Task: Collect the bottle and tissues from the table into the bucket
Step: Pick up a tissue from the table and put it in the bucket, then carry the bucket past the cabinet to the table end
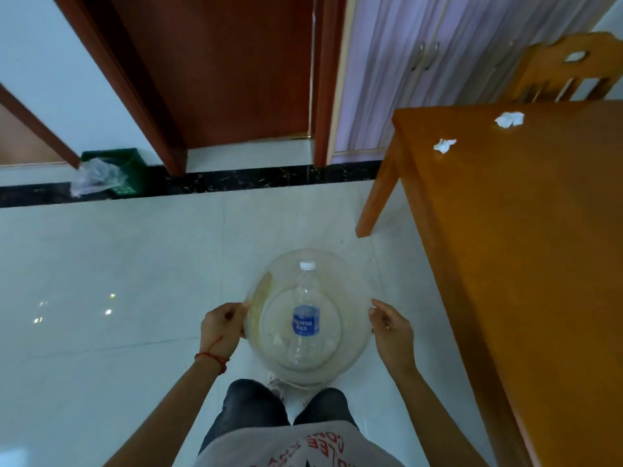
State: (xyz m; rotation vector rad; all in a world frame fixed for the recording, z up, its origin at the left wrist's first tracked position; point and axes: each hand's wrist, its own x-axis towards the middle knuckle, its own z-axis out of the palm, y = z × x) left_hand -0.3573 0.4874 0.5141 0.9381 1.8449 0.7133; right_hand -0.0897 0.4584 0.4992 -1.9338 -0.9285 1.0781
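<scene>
Head cam, looks steeply down, bucket [308,318] close.
</scene>
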